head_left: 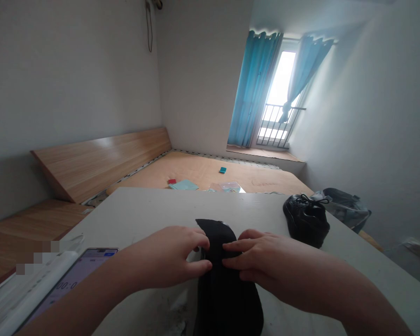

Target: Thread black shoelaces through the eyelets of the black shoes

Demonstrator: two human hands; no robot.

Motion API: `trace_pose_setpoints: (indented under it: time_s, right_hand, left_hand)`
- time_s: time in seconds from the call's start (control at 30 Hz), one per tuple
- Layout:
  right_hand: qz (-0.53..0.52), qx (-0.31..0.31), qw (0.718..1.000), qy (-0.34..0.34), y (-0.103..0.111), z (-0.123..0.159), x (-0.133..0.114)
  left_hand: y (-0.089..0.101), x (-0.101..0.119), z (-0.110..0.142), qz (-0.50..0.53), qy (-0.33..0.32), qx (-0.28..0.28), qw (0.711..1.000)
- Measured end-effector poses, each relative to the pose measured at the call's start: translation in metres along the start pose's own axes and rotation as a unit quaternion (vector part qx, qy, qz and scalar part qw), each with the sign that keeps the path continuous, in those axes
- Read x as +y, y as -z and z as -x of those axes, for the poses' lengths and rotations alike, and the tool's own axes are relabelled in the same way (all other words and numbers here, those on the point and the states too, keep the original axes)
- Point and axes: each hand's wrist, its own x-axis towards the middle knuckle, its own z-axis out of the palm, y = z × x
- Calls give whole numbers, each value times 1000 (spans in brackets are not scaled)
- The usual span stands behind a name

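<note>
**Hands in on black cloth (227,298), tips nearly meeting**

L hand (168,256) & R hand (262,266) came in from either side, close together, not apart. Fingers of both lay across the cloth's upper part, tips almost meeting over it. Couldn't tell if clamped or just pressing. Cloth was long & dark, poss. a sock, lying on the bench (161,205), lower end running toward the wearer, top end showing past the fingers. Step in hand looked like working the cloth w/ both hands; any further move prob. called for fingers shifting on it first. Just R of it, black lace-up shoe (306,220) on bench. Past the bench edge, grey bag (343,207). By L forearm, phone (70,284) showing digits. Further out, wooden bed base (266,175) w/ red item (171,181), teal item (223,170), pale blue sheet (184,185); blue curtains (255,88) at balcony door.
</note>
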Motion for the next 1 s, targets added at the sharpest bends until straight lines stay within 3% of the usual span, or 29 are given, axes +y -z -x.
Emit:
trace_pose_setpoints:
  time_s: [0.13, 0.43, 0.67, 1.0]
  right_hand:
    - [-11, 1, 1000, 25, 1, 5, 1]
    - [27, 7, 1000, -11, -11, -4, 7]
    - [-21, 0, 999, 33, 1, 4, -1]
    - [39, 36, 995, 81, -17, 12, -15]
  left_hand:
    - [0, -1, 0, 9, -2, -11, 1000]
    - [0, -3, 0, 25, -6, -18, 1000]
    - [-1, -3, -1, 18, 18, -21, 999]
    - [-4, -1, -3, 44, 35, -14, 998]
